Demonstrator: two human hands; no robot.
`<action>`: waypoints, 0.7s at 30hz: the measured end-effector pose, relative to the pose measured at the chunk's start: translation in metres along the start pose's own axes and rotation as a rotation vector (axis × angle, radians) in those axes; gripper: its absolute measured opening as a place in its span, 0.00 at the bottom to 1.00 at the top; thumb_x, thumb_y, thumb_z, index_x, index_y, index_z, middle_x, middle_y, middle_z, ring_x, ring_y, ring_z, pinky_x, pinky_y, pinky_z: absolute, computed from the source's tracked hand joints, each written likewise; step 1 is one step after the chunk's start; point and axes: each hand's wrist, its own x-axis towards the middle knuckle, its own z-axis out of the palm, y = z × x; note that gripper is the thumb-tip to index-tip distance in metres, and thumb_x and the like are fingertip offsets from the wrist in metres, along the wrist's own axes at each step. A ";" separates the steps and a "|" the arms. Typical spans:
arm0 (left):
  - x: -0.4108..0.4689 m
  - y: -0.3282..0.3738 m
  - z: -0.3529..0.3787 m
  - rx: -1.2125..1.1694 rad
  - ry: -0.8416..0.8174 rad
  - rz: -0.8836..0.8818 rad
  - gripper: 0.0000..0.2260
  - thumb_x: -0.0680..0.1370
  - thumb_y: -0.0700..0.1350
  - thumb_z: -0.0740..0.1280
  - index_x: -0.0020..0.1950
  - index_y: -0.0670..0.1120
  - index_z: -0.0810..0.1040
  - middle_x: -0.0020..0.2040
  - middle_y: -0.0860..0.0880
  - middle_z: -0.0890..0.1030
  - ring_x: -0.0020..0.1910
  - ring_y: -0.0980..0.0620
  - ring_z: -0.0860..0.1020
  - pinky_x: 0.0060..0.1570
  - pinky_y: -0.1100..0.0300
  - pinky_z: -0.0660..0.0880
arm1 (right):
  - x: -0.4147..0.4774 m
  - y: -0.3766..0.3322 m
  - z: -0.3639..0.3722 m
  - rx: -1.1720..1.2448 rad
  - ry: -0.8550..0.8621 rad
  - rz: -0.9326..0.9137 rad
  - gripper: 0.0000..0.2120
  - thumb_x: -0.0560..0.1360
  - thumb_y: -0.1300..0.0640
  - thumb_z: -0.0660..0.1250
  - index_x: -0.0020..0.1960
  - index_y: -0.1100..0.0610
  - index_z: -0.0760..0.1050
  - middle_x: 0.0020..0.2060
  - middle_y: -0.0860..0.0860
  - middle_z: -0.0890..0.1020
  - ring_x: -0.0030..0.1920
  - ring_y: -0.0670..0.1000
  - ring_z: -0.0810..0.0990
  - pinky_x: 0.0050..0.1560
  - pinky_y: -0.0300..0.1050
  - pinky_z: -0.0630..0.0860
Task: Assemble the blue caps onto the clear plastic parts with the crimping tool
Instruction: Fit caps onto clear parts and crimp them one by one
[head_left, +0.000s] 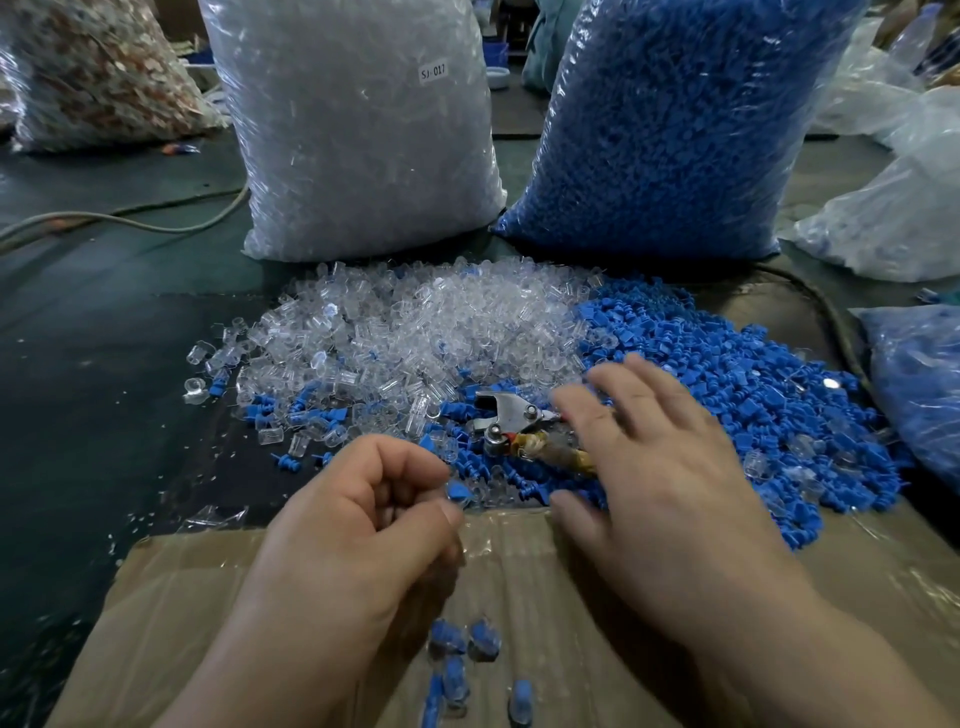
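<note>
Saw a heap of small blue caps (727, 374) on the dark surface (104, 364), touching a heap of little see-through tubes, the clear parts (415, 322), on its left. Found the crimping tool (511, 415) lying at the meeting of the two heaps: shiny metal head, handle wrapped in worn yellowish tape. Pinched one blue cap (458, 491) between thumb and curled fingers of the left hand (363, 519), just over the edge of a flat cardboard (545, 571). Held the right hand (665, 457) over the tool's handle, fingers straight and spread, grasping nothing. Could not tell touching from hovering there: blurred, with most of the handle hidden underneath. Spotted a few capped pieces (462, 644) on the cardboard, fuzzy, some cut off at the bottom edge. Noted two big bags behind, a clear bag (358, 130) and a blue bag (665, 130).
</note>
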 end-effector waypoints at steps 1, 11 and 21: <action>0.000 0.000 -0.001 -0.003 0.004 -0.012 0.13 0.69 0.39 0.75 0.42 0.59 0.83 0.32 0.49 0.82 0.32 0.51 0.81 0.33 0.60 0.77 | 0.003 0.008 0.003 -0.034 -0.042 0.038 0.36 0.75 0.34 0.56 0.76 0.41 0.42 0.78 0.46 0.50 0.78 0.52 0.42 0.76 0.52 0.42; 0.002 0.003 -0.002 -0.092 0.006 -0.043 0.13 0.73 0.35 0.71 0.38 0.53 0.82 0.30 0.44 0.81 0.27 0.51 0.79 0.27 0.65 0.75 | 0.016 0.014 0.006 -0.060 -0.060 0.014 0.27 0.72 0.34 0.60 0.68 0.43 0.65 0.59 0.42 0.74 0.63 0.50 0.63 0.69 0.51 0.58; 0.004 0.003 -0.007 -0.103 0.054 0.051 0.11 0.74 0.35 0.70 0.42 0.51 0.82 0.32 0.45 0.81 0.29 0.52 0.79 0.29 0.63 0.77 | -0.008 0.000 -0.018 0.180 0.122 -0.084 0.22 0.73 0.37 0.57 0.62 0.46 0.70 0.46 0.41 0.75 0.43 0.44 0.73 0.41 0.32 0.65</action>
